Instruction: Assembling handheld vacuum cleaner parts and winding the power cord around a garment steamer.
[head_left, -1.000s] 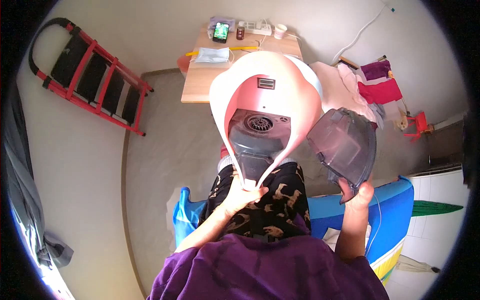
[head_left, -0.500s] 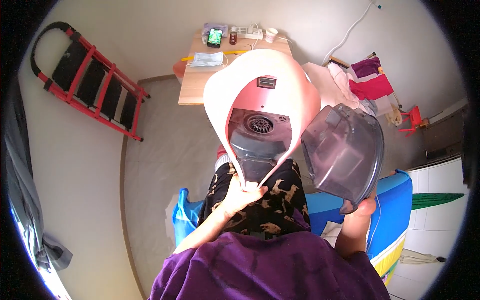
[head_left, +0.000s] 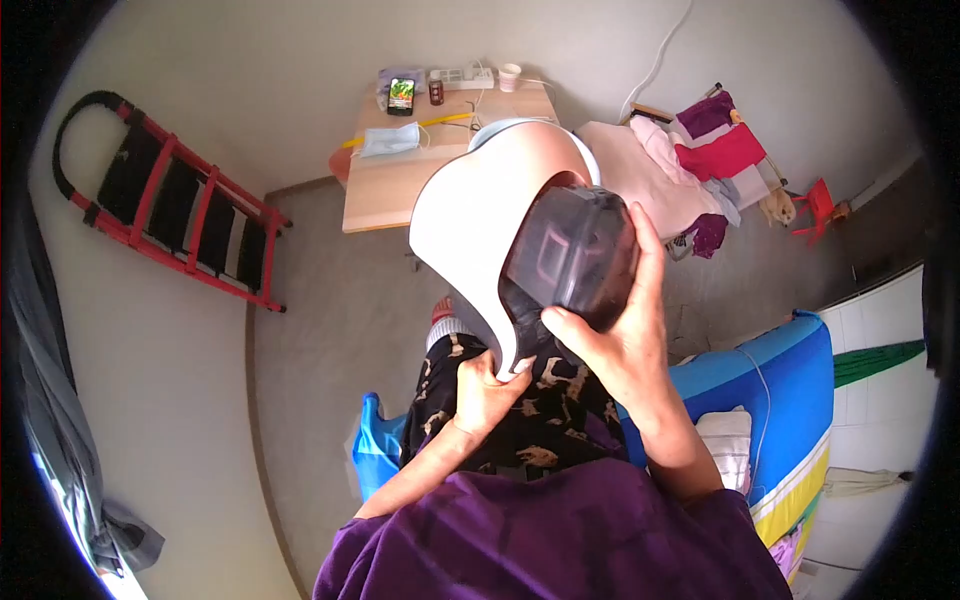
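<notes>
A pale pink appliance body (head_left: 470, 225) with a rounded shell is held up above my lap. My left hand (head_left: 485, 392) grips its lower end from beneath. My right hand (head_left: 618, 335) is wrapped around a dark translucent tank (head_left: 572, 255) and presses it into the open hollow of the pink body, covering the grey inner part. My legs in patterned trousers (head_left: 520, 420) are below both hands.
A wooden table (head_left: 400, 185) with a phone (head_left: 401, 95), a face mask, a power strip and a cup stands ahead. A red folding step ladder (head_left: 175, 210) lies at the left. Clothes (head_left: 715, 150) are piled at the right, a blue mat (head_left: 760, 370) beside me.
My right hand has swung the dark tank from out at the right into the hollow of the pink body, now covering the grey part. The left hand kept its hold.
</notes>
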